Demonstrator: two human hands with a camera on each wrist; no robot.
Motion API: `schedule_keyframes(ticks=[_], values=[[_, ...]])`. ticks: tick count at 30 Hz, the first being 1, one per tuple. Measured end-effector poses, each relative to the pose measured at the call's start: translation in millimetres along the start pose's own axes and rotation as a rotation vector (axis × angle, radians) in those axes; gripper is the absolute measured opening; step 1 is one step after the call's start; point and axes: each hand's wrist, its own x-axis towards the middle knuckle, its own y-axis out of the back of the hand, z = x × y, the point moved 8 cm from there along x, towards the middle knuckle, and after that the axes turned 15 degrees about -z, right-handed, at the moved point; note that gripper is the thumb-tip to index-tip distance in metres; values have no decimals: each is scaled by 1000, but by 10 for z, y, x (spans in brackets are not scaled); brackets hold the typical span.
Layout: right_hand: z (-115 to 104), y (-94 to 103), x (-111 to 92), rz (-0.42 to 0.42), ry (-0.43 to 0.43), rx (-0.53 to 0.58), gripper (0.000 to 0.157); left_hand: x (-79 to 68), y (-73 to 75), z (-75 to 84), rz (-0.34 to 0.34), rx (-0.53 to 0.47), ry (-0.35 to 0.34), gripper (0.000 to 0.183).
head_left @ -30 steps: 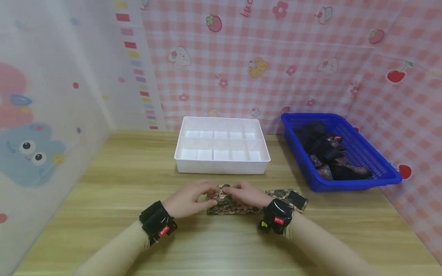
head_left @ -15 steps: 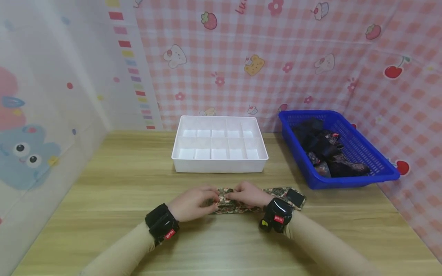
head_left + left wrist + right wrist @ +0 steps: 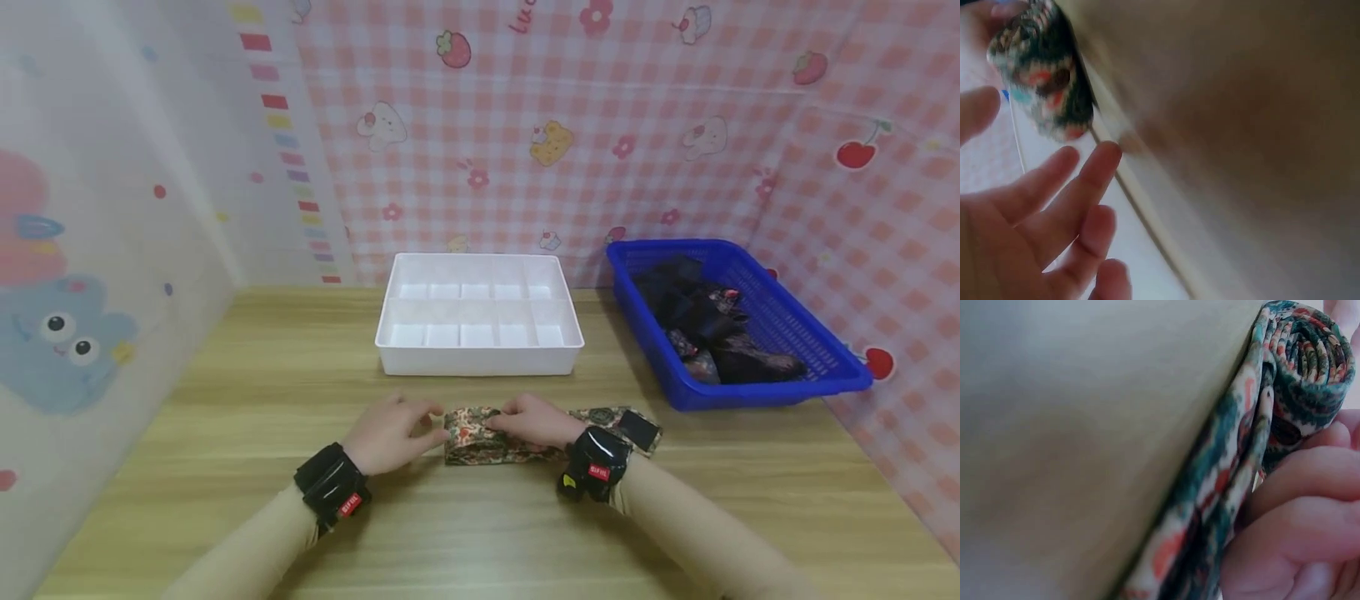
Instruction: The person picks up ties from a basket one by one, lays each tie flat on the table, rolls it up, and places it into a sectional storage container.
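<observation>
A patterned necktie (image 3: 472, 432) in green, cream and red lies along the wooden table, its left part rolled into a coil. In the right wrist view the spiral layers of the coil (image 3: 1313, 353) show at its end, with the flat folded strip running away from it. My right hand (image 3: 536, 422) holds the roll from the right with curled fingers and covers the middle of the tie. Just left of the coil is my left hand (image 3: 393, 433), its fingers relaxed and spread. The left wrist view has those fingertips (image 3: 1107, 159) a little apart from the roll.
Behind the hands stands a white divided tray (image 3: 480, 361) with several compartments. A blue basket (image 3: 750, 398) at the right holds dark and patterned items (image 3: 701, 321). The tie's flat tail bears a black label (image 3: 639, 431). Patterned cloth walls (image 3: 480, 117) enclose the table (image 3: 480, 533).
My left hand let go of the roll's left side and drew back slightly left, uncovering the coil. My right hand stays at the roll.
</observation>
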Motion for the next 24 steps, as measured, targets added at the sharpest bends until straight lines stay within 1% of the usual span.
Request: schedule_keyframes(ticks=[3,5,8,12,16,18,19,20,22,24], values=[[-78,-36,73,-9,-12,-31,41,-40,-25,-72,-62,-70,36,48],[-145,-63,127,-12,-13,-69,40,-77,-12,-91,-81,-130,31,51],[-252,-105,193,-8,0,-109,39,-145,14,-138,-107,-255,29,55],[-335,-126,227,40,39,-115,36,-232,27,-211,-150,-435,35,57],[-386,-91,212,119,96,-100,30,-271,54,-204,-179,-571,13,61],[-395,-71,202,143,116,-80,30,-268,82,-174,-181,-603,-3,63],[-394,-63,193,145,119,-51,31,-264,100,-154,-179,-614,-7,64],[-394,-57,182,144,123,-25,34,-257,115,-135,-176,-622,-16,64],[-362,-41,147,137,100,7,43,-223,149,-76,-163,-624,-44,62],[-324,-21,96,118,78,32,51,-164,167,0,-150,-621,-91,61]])
